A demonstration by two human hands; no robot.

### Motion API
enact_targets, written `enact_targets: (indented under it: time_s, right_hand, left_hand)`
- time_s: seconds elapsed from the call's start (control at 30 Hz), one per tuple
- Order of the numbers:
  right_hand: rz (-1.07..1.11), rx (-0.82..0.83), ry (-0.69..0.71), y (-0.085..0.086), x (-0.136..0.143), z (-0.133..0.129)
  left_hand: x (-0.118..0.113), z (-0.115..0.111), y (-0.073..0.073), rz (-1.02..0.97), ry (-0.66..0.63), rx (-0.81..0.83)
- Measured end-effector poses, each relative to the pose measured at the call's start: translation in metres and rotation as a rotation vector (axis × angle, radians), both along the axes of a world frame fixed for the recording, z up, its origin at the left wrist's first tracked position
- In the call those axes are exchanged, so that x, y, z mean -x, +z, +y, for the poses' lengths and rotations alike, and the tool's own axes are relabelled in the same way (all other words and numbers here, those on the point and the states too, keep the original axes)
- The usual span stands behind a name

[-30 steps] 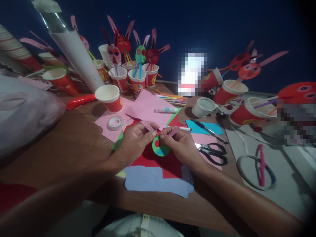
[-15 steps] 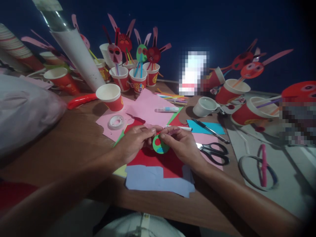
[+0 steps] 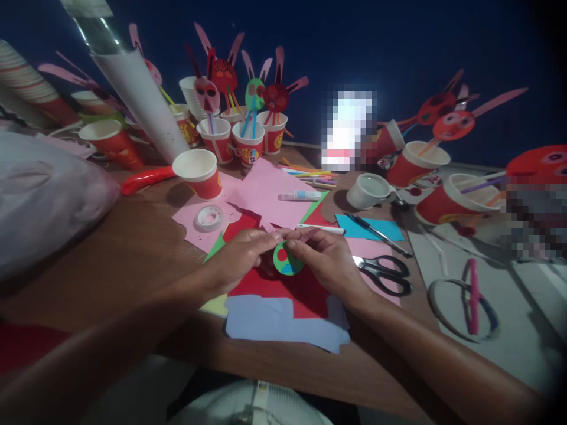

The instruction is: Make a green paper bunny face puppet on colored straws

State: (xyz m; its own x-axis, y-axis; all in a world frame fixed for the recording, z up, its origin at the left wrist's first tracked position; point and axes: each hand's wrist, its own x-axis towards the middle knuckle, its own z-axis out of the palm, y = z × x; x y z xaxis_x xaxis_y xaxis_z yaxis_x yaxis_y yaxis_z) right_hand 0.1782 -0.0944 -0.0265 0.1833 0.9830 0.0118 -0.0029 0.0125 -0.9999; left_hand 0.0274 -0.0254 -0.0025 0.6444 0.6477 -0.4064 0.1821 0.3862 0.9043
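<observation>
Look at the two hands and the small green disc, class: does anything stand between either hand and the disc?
Nothing visible does. The right hand has its thumb at the edge of the green disc, and the left hand is close beside it. The scissors lie on the right hand's far side.

open table between bag and tape, scissors blocking farther right.

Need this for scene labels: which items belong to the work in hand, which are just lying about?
Work, judging by position:
- green disc, pinched by right hand, left hand beside it
- probably supplies: scissors, tape roll, red sheet

Lying about, probably:
- white mug
- white bag
</observation>
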Motion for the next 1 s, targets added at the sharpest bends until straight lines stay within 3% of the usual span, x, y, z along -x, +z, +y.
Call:
enact_targets:
  time_s: [0.2,1.0]
  right_hand:
    - [-0.047,0.011,0.021,0.0041,-0.0005,0.0002]
    - [-0.091,0.051,0.029,0.0084,0.0008,-0.0016]
  left_hand:
    - [0.0032,0.0018,0.0014,0.026,-0.084,0.003]
    - [0.0074,0.0040,-0.0003,0.072,-0.171,0.060]
